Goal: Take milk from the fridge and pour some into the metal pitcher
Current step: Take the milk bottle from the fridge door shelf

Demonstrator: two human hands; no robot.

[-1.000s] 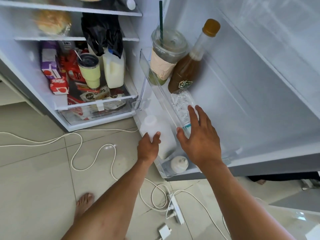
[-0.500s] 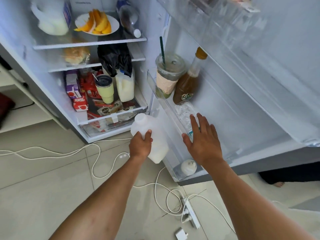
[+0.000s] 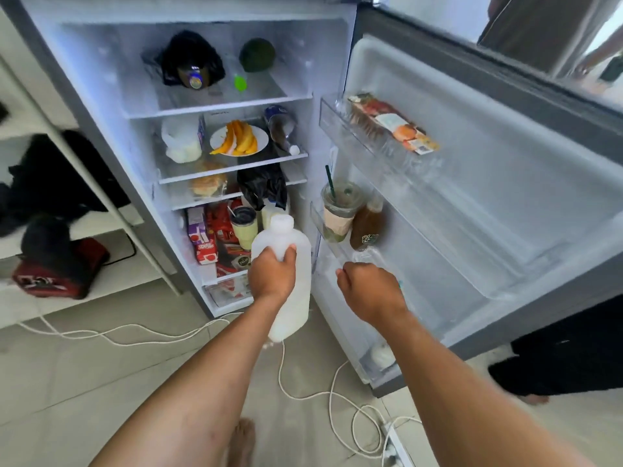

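My left hand (image 3: 272,273) grips a white, capped plastic milk bottle (image 3: 292,299) around its upper body and holds it upright in the air in front of the open fridge (image 3: 215,102). My right hand (image 3: 370,291) is curled into a loose fist with nothing in it, just in front of the lower door shelf (image 3: 340,294). The fridge door (image 3: 488,203) stands wide open to the right. No metal pitcher is in view.
The door shelf holds an iced drink cup (image 3: 339,210) and a brown bottle (image 3: 367,227). White cables (image 3: 296,392) and a power strip (image 3: 394,446) lie on the tiled floor. My bare foot (image 3: 241,439) is below. A low white shelf with dark clothes (image 3: 50,197) stands left.
My left hand has lifted the milk bottle out of the door shelf and upward. My right hand has left the shelf and curled shut. The view has tilted up.
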